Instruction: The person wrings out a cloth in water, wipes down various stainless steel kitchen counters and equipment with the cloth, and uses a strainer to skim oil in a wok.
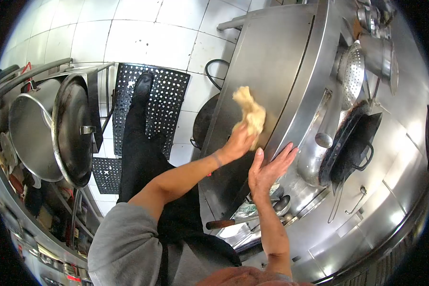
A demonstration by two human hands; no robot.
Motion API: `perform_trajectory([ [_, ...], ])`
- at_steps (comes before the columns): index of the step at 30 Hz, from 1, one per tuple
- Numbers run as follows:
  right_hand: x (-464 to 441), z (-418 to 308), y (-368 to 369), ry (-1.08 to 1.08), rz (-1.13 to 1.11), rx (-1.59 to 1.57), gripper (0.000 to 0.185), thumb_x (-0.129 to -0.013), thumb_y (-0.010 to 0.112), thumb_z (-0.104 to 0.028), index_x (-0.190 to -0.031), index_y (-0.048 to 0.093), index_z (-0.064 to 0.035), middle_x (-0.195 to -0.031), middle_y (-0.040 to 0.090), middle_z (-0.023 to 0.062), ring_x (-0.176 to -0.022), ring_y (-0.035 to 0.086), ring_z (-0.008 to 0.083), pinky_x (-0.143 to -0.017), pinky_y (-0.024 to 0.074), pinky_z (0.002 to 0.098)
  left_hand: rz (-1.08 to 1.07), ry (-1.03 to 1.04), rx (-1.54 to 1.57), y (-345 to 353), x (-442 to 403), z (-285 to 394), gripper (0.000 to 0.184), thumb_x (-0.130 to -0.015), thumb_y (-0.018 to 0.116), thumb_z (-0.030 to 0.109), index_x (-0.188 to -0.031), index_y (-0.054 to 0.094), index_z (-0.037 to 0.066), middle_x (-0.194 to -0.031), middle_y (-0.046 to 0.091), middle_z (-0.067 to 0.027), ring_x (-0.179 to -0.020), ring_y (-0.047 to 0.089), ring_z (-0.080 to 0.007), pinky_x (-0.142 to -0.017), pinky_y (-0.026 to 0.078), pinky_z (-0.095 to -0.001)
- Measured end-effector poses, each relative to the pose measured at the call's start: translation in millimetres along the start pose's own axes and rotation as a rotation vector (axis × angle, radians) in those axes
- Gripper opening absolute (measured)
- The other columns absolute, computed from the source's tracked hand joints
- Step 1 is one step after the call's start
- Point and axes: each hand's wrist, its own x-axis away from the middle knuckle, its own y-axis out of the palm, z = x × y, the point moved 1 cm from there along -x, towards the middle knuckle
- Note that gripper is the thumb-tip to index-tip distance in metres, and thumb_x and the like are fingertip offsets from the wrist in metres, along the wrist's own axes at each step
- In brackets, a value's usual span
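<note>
Two bare hands work at a steel panel [273, 52] in the head view. At far left, a big pot [36, 138] tips its mouth into sight — its contents, if any, I cannot tell — with a round lid [74, 138] on edge beside it. At right are a perforated strainer [353, 76] and a dark pan [352, 155].

The left hand [239, 141] has its fingers closed around one end of a cream cloth [253, 117], against the panel. The cloth's long axis runs up the frame, its free end pointing up and slightly left. The right hand [270, 172] is open — fingers extended, thumb apart, gripping nothing — resting on the steel edge [300, 97]
</note>
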Motion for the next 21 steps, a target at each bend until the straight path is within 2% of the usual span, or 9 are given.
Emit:
perform_trajectory([
  [4, -3, -2, -1, -0.002, -0.003, -0.006, 0.091, -0.093, 0.064, -0.041, -0.155, 0.015, 0.0034, -0.159, 0.008, 0.0344, -0.148, 0.012, 0.0484, -0.117, 0.0135, 0.0587, 0.0, -0.217, -0.032, -13, 73, -61, 0.026, -0.097, 0.054, 0.015, -0.114, 0.061, -0.003, -0.11, 0.063, -0.0261, -0.099, 0.063, -0.0421, -0.083, 0.05, -0.046],
  [6, 0, -3, -3, 0.006, -0.008, -0.004, 0.091, -0.093, 0.064, -0.04, -0.155, 0.014, 0.0036, -0.159, 0.009, 0.0344, -0.148, 0.013, 0.0479, -0.117, 0.014, 0.0577, -0.072, -0.407, -0.078, -24, 71, -114, 0.028, -0.093, 0.055, 0.009, -0.119, 0.059, 0.0, -0.112, 0.063, -0.0261, -0.102, 0.06, -0.0449, -0.091, 0.05, -0.048],
  [9, -2, -5, -3, 0.006, -0.002, 0.014, 0.089, -0.093, 0.064, -0.038, -0.156, 0.015, 0.0035, -0.158, 0.012, 0.0341, -0.148, 0.015, 0.0469, -0.118, 0.0152, 0.0557, -0.136, -0.427, -0.266, -40, -39, -182, 0.039, -0.1, 0.052, 0.033, -0.112, 0.063, -0.002, -0.095, 0.069, -0.0215, -0.089, 0.068, -0.0337, -0.077, 0.054, -0.0401],
  [11, -1, -2, -2, -0.005, 0.007, 0.018, 0.089, -0.093, 0.064, -0.037, -0.156, 0.015, 0.0034, -0.158, 0.012, 0.0341, -0.148, 0.015, 0.0469, -0.118, 0.0152, 0.0554, -0.057, -0.527, -0.111, -56, -113, -192, 0.039, -0.098, 0.056, 0.034, -0.109, 0.065, -0.002, -0.093, 0.07, -0.0179, -0.087, 0.068, -0.0304, -0.077, 0.053, -0.0416],
  [12, 0, -2, -2, -0.007, 0.003, 0.019, 0.089, -0.093, 0.064, -0.037, -0.156, 0.015, 0.0034, -0.158, 0.012, 0.034, -0.148, 0.015, 0.047, -0.118, 0.015, 0.0558, 0.034, -0.708, 0.104, -57, -134, -197, 0.036, -0.095, 0.06, 0.033, -0.106, 0.067, -0.002, -0.093, 0.07, -0.0178, -0.088, 0.067, -0.0331, -0.078, 0.051, -0.0439],
  [15, 0, -1, -4, -0.004, 0.0, 0.021, 0.089, -0.093, 0.064, -0.037, -0.156, 0.015, 0.0033, -0.158, 0.012, 0.0339, -0.148, 0.014, 0.0471, -0.117, 0.0146, 0.0573, -0.032, -0.664, 0.091, -49, -138, -209, 0.042, -0.095, 0.061, 0.039, -0.11, 0.066, 0.0, -0.096, 0.07, -0.0207, -0.089, 0.068, -0.032, -0.079, 0.052, -0.0423],
  [17, -2, -2, -3, -0.002, 0.003, 0.005, 0.089, -0.093, 0.064, -0.037, -0.155, 0.015, 0.0034, -0.159, 0.011, 0.0338, -0.148, 0.014, 0.0471, -0.117, 0.0144, 0.0585, -0.047, -0.493, -0.088, -51, -95, -178, 0.046, -0.098, 0.06, 0.04, -0.115, 0.063, -0.003, -0.096, 0.07, -0.0129, -0.086, 0.065, -0.0197, -0.076, 0.052, -0.0347],
  [18, -3, -3, -2, -0.002, 0.005, 0.008, 0.089, -0.093, 0.065, -0.036, -0.155, 0.015, 0.0034, -0.159, 0.011, 0.0338, -0.148, 0.014, 0.0472, -0.116, 0.0146, 0.0589, -0.011, -0.4, -0.093, -48, -68, -178, 0.042, -0.098, 0.061, 0.037, -0.112, 0.065, -0.002, -0.095, 0.07, -0.0109, -0.084, 0.066, -0.0182, -0.075, 0.053, -0.0339],
  [21, 0, -3, -3, 0.001, 0.0, 0.023, 0.089, -0.093, 0.065, -0.035, -0.155, 0.015, 0.0034, -0.159, 0.011, 0.0335, -0.148, 0.014, 0.0472, -0.116, 0.015, 0.06, -0.046, -0.606, 0.021, -53, -38, -182, 0.04, -0.095, 0.063, 0.036, -0.112, 0.066, 0.0, -0.093, 0.071, -0.0161, -0.088, 0.068, -0.0261, -0.08, 0.052, -0.0372],
])
